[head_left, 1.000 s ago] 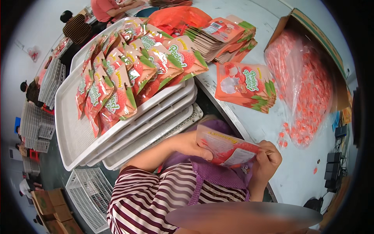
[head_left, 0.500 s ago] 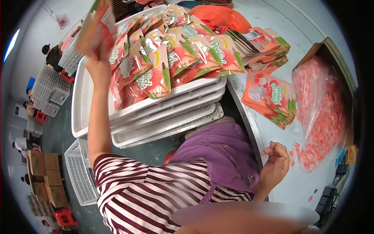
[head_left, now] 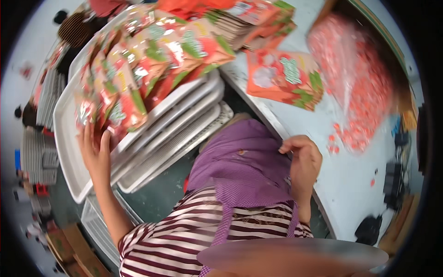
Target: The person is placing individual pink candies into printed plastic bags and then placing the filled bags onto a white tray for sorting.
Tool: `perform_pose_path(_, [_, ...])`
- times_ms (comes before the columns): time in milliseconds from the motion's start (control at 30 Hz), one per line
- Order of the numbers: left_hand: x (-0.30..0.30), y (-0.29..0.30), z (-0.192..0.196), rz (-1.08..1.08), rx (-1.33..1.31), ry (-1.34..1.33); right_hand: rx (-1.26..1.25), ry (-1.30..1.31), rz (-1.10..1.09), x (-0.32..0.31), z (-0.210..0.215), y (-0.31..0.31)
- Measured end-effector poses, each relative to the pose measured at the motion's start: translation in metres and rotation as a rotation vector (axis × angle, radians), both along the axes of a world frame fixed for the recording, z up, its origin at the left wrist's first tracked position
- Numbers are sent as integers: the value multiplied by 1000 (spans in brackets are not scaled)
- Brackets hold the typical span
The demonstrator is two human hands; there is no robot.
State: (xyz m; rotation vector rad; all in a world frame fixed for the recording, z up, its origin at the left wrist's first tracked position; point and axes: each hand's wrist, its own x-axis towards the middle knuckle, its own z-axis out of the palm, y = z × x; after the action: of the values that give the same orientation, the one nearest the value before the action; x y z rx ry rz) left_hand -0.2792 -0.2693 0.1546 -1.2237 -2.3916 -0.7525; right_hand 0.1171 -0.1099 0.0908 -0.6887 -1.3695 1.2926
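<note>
My left hand (head_left: 95, 150) is at the near left end of a white tray (head_left: 69, 177), with thumb and fingers spread against the lower edges of glossy filled pouches (head_left: 122, 94). The pouches are red and peach with green corners and overlap in rows across the tray. Motion blurs the ones beside my fingers. Over the table's near edge, beside the purple apron (head_left: 240, 161), my right hand (head_left: 304, 164) hangs with loosely bent fingers and nothing visible in it. Flat pouches (head_left: 286, 78) lie in a stack on the table beyond that hand.
More trays (head_left: 184, 134) are stacked under the filled one. A bigger pile of flat pouches (head_left: 251, 23) is at the back. On the right, a carton (head_left: 387, 27) holds a clear bag of small red pieces (head_left: 364, 101), some spilled on the table (head_left: 346, 184). A white basket (head_left: 108, 221) stands on the floor.
My left hand came down from above the tray's far left, where it held a pouch raised, to the tray's near left end. The view turned; my right hand stays near the table edge.
</note>
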Motion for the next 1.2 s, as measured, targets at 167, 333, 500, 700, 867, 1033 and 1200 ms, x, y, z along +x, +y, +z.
perform_pose_path(167, [96,69,-3,-662,73,-41,-115,-5,-51,5,-6,-8])
perform_pose_path(333, [189,192,-77,-1215,-103,-346,-105,-63,-93,26,-6,-18])
perform_pose_path(500, [250,286,-110,-1042,6,-26,-130,-38,-117,32,-6,-27])
perform_pose_path(700, [235,292,-141,-1285,-238,-47,-222,-228,-337,45,-24,3])
perform_pose_path(867, [215,283,-148,-1435,-160,-100,-185,-447,-557,56,-53,73])
perform_pose_path(1033, [214,286,-149,-1492,-140,-151,-258,-624,-490,51,-75,108])
perform_pose_path(1200, [212,286,-143,-1530,-172,-197,-368,-536,-438,41,-78,111])
